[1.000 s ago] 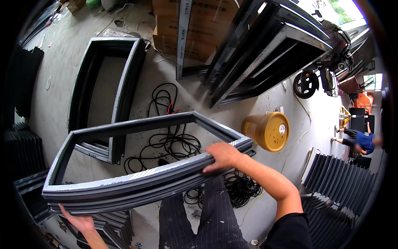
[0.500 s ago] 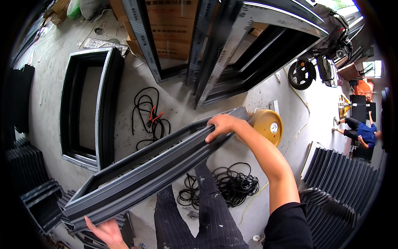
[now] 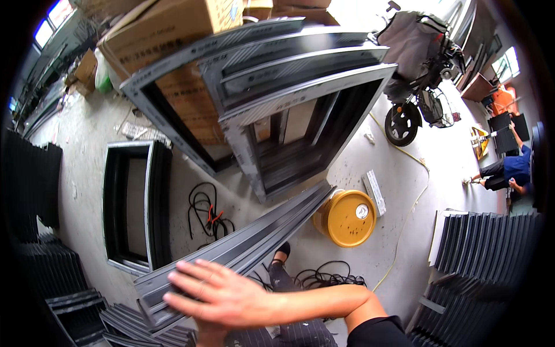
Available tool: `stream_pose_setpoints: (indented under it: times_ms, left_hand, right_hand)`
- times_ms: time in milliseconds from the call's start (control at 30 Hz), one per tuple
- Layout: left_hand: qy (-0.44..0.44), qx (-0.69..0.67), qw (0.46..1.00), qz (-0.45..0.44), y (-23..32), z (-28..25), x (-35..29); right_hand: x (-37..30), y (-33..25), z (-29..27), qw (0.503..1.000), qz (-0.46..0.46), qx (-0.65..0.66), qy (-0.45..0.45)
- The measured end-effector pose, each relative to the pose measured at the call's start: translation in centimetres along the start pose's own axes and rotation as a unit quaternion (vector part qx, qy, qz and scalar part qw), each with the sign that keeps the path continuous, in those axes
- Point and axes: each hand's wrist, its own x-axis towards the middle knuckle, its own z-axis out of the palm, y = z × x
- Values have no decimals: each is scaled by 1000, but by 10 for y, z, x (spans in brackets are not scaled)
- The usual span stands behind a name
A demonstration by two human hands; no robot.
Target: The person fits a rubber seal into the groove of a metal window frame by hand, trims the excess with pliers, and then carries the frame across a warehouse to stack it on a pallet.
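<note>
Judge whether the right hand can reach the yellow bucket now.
Probably not: the right hand lies on the near end of the gray frame, and the yellow bucket stands near the other end, its lid unobstructed.

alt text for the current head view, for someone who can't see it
The person's right hand lies flat on the near end of a long dark grey frame. A yellow lidded bucket stands near its far end; several upright frames stand ahead.

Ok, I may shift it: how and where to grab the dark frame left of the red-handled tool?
Probably from above, by both long side rails: the dark frame lies flat with its opening up, leaving each rail's inner edge exposed.
</note>
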Motion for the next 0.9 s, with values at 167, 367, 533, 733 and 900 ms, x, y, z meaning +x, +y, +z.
stream_pose_setpoints:
  times_ms: [167, 367, 533, 733, 900]
  left_hand:
    - [-135, 51, 986, -87, -38, 57, 1]
    - [-99, -100, 927, -347, -49, 41, -7]
    - [79, -205, 920, -324, -46, -133, 20]
    - [340, -174, 898, -219, 15, -179, 11]
    - [132, -206, 827, -507, -31, -118, -11]
  right_hand:
    - [9, -21, -67, 958, 66, -157, 232]
    - [-7, 37, -153, 958, 69, -34, 276]
    - [-42, 46, -171, 906, 98, -8, 412]
    - [-82, 53, -211, 840, 197, 57, 501]
    - [-139, 103, -286, 784, 221, 72, 575]
